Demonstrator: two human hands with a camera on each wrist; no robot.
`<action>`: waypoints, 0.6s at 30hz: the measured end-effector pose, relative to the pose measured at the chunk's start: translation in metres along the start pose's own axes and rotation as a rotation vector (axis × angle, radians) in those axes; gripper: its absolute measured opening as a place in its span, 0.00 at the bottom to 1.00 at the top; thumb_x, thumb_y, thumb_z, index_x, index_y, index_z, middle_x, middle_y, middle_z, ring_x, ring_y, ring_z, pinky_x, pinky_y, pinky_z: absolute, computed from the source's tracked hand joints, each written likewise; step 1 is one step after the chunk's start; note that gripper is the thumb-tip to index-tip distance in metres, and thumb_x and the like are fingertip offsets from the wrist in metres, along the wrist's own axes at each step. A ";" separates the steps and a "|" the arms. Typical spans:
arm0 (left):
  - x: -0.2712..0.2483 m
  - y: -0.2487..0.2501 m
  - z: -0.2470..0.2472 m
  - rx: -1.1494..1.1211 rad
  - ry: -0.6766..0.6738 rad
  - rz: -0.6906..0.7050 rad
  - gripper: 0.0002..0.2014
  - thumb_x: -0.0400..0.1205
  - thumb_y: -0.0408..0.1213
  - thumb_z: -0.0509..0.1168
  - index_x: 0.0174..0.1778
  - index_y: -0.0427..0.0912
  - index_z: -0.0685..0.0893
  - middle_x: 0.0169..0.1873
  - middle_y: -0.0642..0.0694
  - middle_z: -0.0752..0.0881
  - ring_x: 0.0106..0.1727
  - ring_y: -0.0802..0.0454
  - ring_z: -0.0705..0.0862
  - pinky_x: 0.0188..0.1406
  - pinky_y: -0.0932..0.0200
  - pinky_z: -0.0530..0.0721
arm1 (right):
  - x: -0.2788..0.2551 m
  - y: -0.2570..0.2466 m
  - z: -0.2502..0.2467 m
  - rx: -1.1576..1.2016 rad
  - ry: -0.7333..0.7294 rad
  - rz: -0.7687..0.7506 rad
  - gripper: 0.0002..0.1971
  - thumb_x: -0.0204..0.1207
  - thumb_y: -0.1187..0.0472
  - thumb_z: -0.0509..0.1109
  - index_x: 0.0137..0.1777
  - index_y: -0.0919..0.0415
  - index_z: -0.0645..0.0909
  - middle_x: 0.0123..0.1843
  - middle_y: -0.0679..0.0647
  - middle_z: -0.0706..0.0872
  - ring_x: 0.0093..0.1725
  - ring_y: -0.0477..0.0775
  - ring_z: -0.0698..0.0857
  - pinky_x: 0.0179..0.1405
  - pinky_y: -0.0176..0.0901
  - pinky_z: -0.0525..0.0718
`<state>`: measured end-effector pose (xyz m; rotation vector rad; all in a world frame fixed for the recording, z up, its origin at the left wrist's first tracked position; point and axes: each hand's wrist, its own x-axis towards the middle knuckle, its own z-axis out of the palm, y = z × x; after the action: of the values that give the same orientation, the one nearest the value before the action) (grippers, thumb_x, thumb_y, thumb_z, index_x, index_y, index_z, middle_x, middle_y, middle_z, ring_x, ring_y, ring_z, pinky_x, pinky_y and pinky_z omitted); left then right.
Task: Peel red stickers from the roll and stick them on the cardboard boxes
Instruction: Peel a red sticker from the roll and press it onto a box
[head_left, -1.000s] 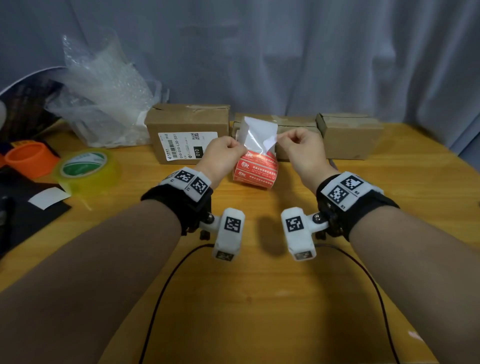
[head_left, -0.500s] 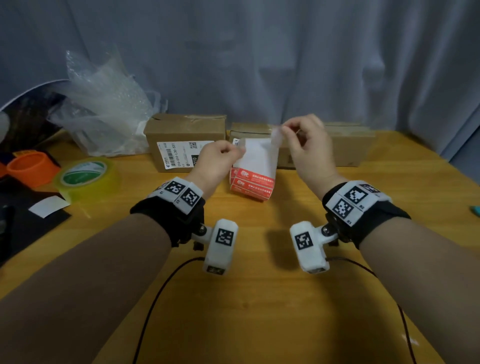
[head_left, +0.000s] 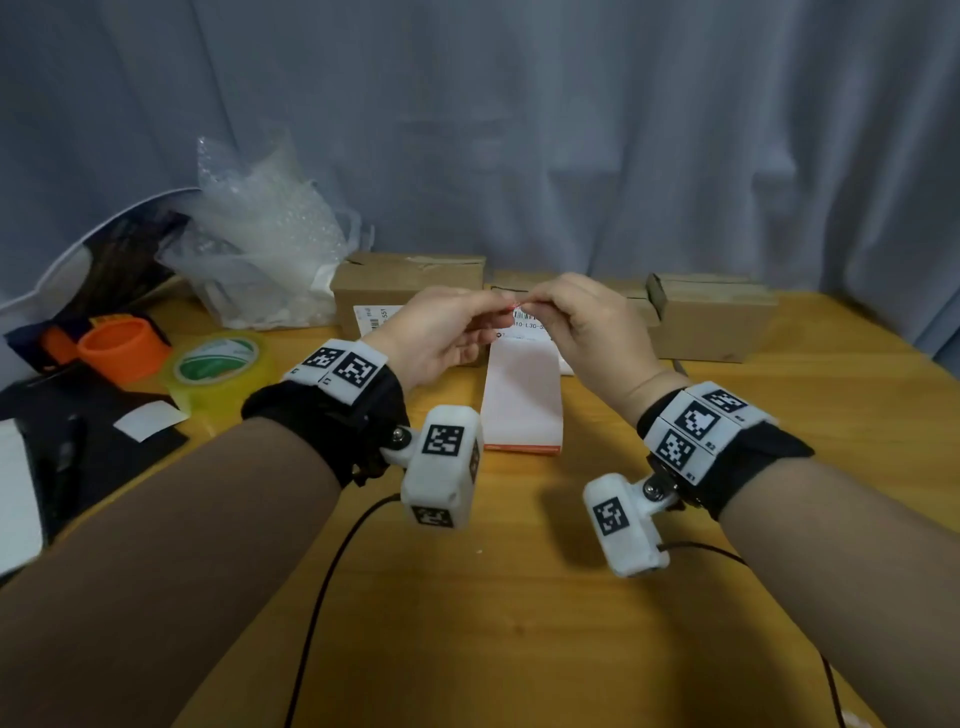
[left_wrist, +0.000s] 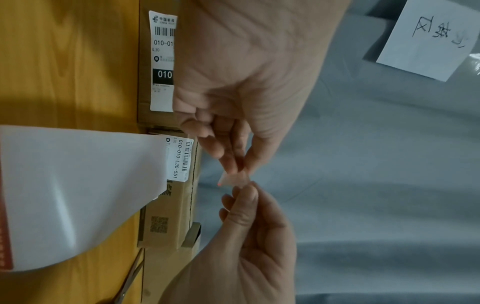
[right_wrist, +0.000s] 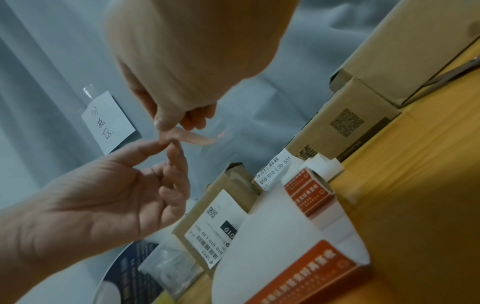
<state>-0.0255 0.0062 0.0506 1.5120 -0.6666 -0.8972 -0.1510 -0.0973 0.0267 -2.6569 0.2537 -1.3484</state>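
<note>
Both hands are raised over the table and pinch one small curled sticker (head_left: 513, 306), pale pink with a red corner. My left hand (head_left: 493, 307) holds its left end, my right hand (head_left: 531, 306) its right end. The right wrist view shows the sticker (right_wrist: 193, 138) bowed between my right hand (right_wrist: 173, 125) and left hand (right_wrist: 167, 147). A white backing strip (head_left: 522, 400) lies flat below, with a red sticker (head_left: 522, 447) at its near end. It runs to the sticker roll (right_wrist: 309, 191). Three cardboard boxes stand at the back: left (head_left: 410, 275), middle (head_left: 631, 296), right (head_left: 711, 317).
At the left are a yellowish tape roll (head_left: 223, 364), an orange ring (head_left: 124, 348), a bubble-wrap bag (head_left: 265, 244) and a black mat (head_left: 104, 457). Scissors (left_wrist: 130, 277) lie by the middle box. A handwritten note (left_wrist: 428, 39) hangs on the grey curtain.
The hands let the white backing strip drop; it now lies flat on the table. Both hands rose and came together, pinching the small peeled sticker between them.
</note>
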 end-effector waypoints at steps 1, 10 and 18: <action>0.000 0.001 -0.001 -0.009 0.005 0.008 0.05 0.78 0.37 0.70 0.37 0.43 0.85 0.29 0.51 0.87 0.28 0.59 0.78 0.26 0.68 0.73 | 0.001 -0.001 0.001 0.001 -0.018 0.000 0.12 0.77 0.56 0.63 0.47 0.62 0.85 0.40 0.57 0.87 0.39 0.58 0.85 0.35 0.52 0.85; 0.010 0.006 -0.007 0.248 0.113 0.266 0.07 0.80 0.34 0.66 0.36 0.44 0.83 0.32 0.49 0.83 0.26 0.65 0.79 0.21 0.79 0.73 | 0.025 0.002 0.011 0.374 -0.089 0.407 0.12 0.72 0.58 0.72 0.55 0.58 0.84 0.51 0.51 0.82 0.46 0.46 0.80 0.46 0.26 0.78; 0.030 0.013 -0.032 0.308 0.103 0.332 0.06 0.80 0.34 0.67 0.37 0.43 0.84 0.34 0.51 0.86 0.30 0.72 0.82 0.35 0.79 0.77 | 0.074 0.004 0.035 0.632 -0.031 0.687 0.10 0.73 0.59 0.72 0.49 0.66 0.85 0.44 0.54 0.87 0.44 0.45 0.83 0.42 0.27 0.81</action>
<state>0.0185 -0.0032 0.0584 1.6420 -0.9797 -0.4757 -0.0798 -0.1158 0.0634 -1.8157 0.5613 -0.9453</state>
